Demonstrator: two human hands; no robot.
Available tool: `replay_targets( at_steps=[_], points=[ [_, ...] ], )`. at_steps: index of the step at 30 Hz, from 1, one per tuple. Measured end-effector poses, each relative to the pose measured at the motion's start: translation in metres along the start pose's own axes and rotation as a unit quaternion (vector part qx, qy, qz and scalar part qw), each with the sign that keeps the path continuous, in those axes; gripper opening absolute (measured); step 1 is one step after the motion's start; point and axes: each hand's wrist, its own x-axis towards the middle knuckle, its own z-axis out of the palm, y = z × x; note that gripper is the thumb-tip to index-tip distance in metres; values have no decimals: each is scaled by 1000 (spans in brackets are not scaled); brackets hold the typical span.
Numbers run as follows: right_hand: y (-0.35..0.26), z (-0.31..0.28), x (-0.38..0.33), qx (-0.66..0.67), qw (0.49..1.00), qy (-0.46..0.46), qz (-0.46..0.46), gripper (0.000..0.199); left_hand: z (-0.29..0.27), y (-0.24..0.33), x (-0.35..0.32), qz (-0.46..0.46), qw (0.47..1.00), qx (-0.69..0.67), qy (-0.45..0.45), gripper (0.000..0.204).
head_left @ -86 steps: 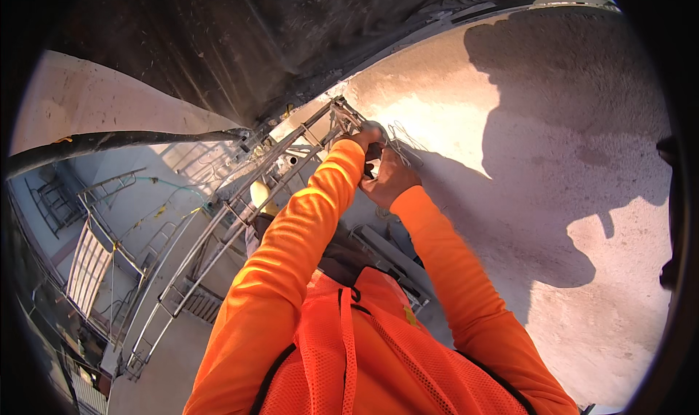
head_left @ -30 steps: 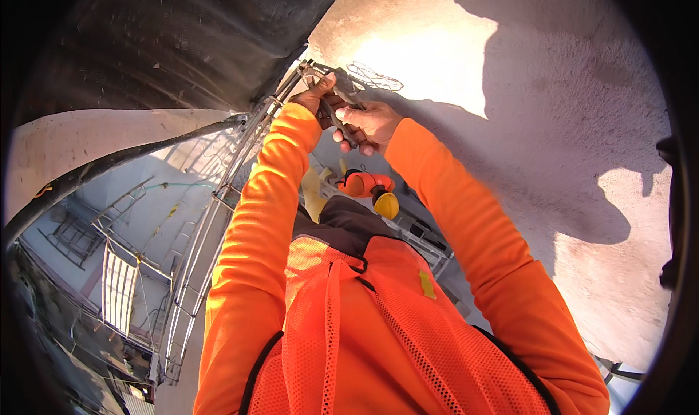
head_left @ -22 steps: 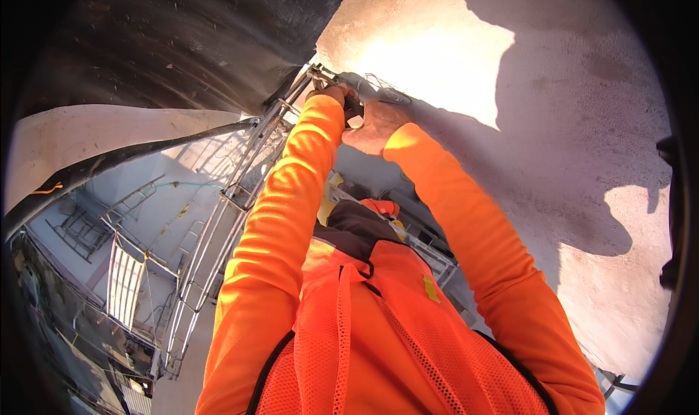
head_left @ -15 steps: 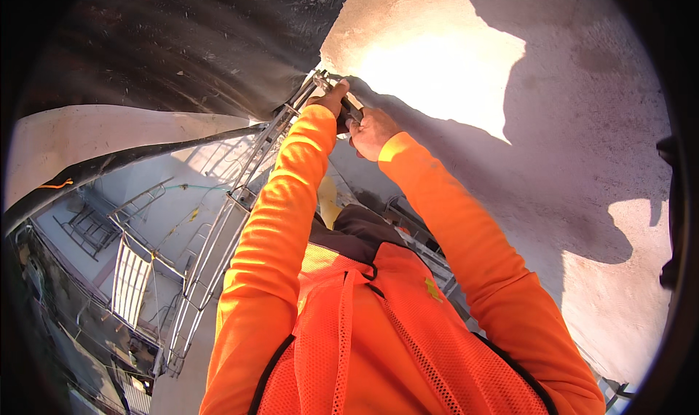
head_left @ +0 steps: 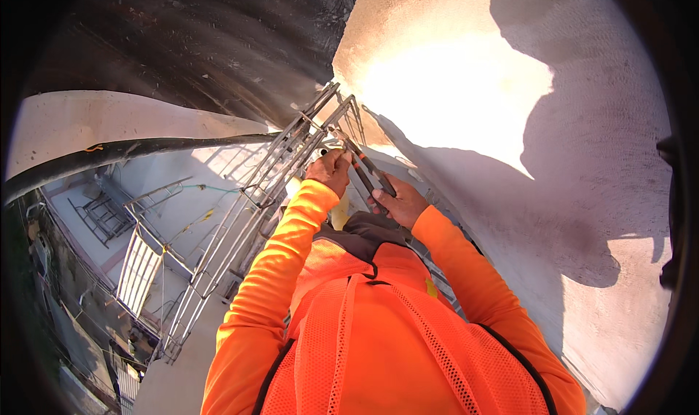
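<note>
the right hand [head_left: 402,200] is wrapped round the dark handles of a pair of pliers [head_left: 375,172], its fingers clamped on the grip at the lower end; the handles stand a little apart and carry short orange bands nearer the head. the tool slants up and to the left out of that hand, so its head lies beyond the fingertips, close by the upper end of a rebar cage [head_left: 328,121]; whether the jaws touch metal is too small to make out. the left hand [head_left: 331,171] is just left of the pliers, near their head and beside the cage bars, with thumb and fingers drawn in together; i can't say whether anything is pinched between them. the cage runs from there down to the lower left, its long bars joined by cross ties. both forearms reach up in orange sleeves [head_left: 273,262] over an orange mesh vest [head_left: 320,342]. on the right a pale rough wall [head_left: 502,204] bears a broad shadow, and a dark sheet [head_left: 189,44] fills the upper left.
</note>
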Motion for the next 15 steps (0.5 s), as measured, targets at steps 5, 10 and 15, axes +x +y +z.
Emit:
replay_targets(
  at_steps=[5, 10, 15],
  points=[
    [36, 9, -14, 48, 993, -104, 24, 51, -32, -1, -81, 129, 975, -169, -61, 33],
    [34, 11, -38, 8, 985, -74, -154, 51, -86, -30, -142, 91, 947, -252, 176, 27],
    [4, -14, -45, -67, 950, -97, -289, 30, -117, -74, -199, 34, 935, -124, 331, 26]
  ],
)
